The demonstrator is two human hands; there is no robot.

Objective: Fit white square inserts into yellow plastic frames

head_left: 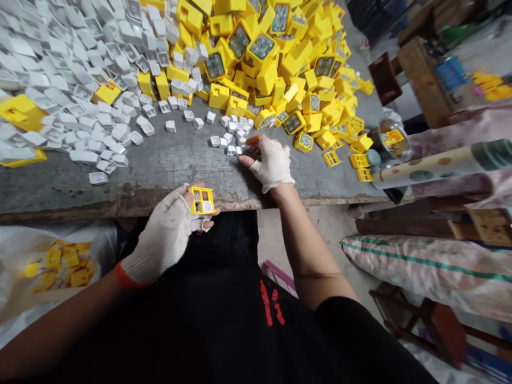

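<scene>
My left hand [166,234], in a white knitted glove with bare fingertips, grips a small yellow plastic frame [202,200] just over the table's front edge. The frame is split into several openings, and a white cap [207,206] sits in its lower right one. My right hand [272,162], gloved the same way, rests by a small cluster of white plastic caps [231,127] on the table. Its thumb and forefinger are apart at the cluster's right edge. Whether a fingertip touches a cap, I cannot tell.
A large heap of white caps [80,58] covers the table's left; yellow cube-shaped pieces [260,74] pile up at the back and right. More yellow frames [331,158], a clear round container [390,140] and a patterned roll [436,164] lie to the right. A bag with yellow pieces [68,264] is lower left.
</scene>
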